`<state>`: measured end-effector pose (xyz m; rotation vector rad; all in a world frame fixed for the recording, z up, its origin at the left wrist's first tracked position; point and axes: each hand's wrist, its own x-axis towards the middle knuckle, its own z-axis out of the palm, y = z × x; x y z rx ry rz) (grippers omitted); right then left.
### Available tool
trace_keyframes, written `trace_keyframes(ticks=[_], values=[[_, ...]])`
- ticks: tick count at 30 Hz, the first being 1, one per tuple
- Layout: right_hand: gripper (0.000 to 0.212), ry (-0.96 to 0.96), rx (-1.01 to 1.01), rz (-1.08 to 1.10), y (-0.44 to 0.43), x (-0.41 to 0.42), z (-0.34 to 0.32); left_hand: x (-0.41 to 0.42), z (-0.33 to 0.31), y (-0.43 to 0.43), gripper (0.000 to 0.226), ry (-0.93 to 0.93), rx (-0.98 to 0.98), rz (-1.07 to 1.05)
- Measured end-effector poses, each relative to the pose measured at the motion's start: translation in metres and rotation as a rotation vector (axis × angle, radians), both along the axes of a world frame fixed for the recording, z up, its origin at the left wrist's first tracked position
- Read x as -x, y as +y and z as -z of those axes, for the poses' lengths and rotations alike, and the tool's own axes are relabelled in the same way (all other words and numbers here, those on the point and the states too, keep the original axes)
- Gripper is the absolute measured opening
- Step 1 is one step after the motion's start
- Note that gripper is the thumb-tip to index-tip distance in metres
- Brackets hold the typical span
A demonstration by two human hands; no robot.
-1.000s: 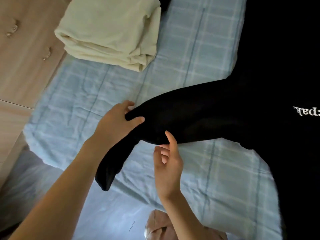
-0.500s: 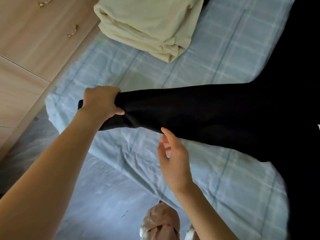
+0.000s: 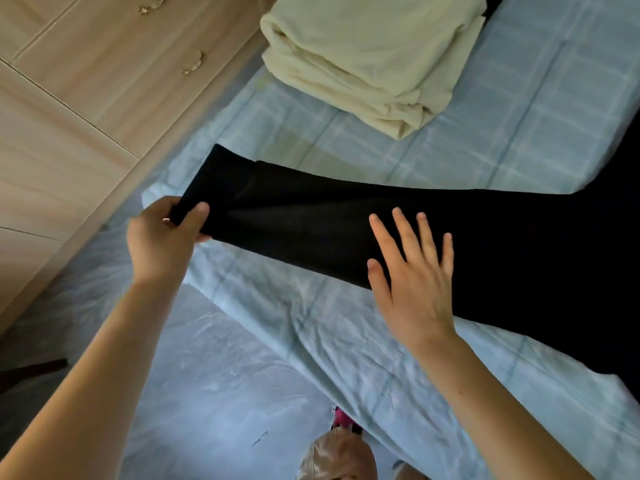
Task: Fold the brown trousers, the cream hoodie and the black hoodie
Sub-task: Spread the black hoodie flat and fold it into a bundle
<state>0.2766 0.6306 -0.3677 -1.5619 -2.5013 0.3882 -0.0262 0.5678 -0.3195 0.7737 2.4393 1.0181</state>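
The black hoodie (image 3: 519,244) lies spread on the bed, its body at the right edge of view and one sleeve stretched out flat to the left. My left hand (image 3: 162,237) pinches the cuff end of that sleeve, thumb on top. My right hand (image 3: 412,268) lies flat on the sleeve's middle with fingers spread and straight. The cream hoodie (image 3: 370,53) sits folded in a thick stack at the top of the bed. The brown trousers are not in view.
The bed carries a pale blue checked sheet (image 3: 450,143) whose corner hangs near my left hand. A wooden wardrobe (image 3: 69,109) with small metal handles stands close along the left. Pale floor (image 3: 207,393) shows below, with my feet at the bottom edge.
My left hand has pulled the sleeve out straight to the left and now pinches its cuff. My right hand has come down from hovering and lies flat on the sleeve.
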Motion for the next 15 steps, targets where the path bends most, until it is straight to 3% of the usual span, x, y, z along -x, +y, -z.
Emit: trace_keyframes(ticks=[2,4,7,9,11,15], values=[[0.055,0.028,-0.104,-0.037,0.005,0.013,-0.003,0.012,0.004,0.003,0.011,-0.058,-0.03,-0.039],[0.055,-0.021,-0.062,-0.057,0.019,0.028,-0.001,0.008,0.014,0.007,0.01,-0.21,-0.017,-0.089],[0.056,-0.153,0.067,-0.065,0.027,0.038,0.014,-0.009,0.02,0.01,0.03,-0.517,-0.224,-0.324],[0.055,-0.164,0.057,-0.065,0.028,0.036,0.02,-0.022,0.022,0.005,0.039,-0.649,-0.355,-0.365],[0.057,-0.159,0.061,-0.079,0.027,0.034,0.02,-0.04,0.025,-0.002,0.044,-0.67,-0.4,-0.247],[0.056,-0.099,0.119,-0.064,0.029,0.038,0.01,-0.057,0.017,0.004,0.049,-0.463,-0.311,0.023]])
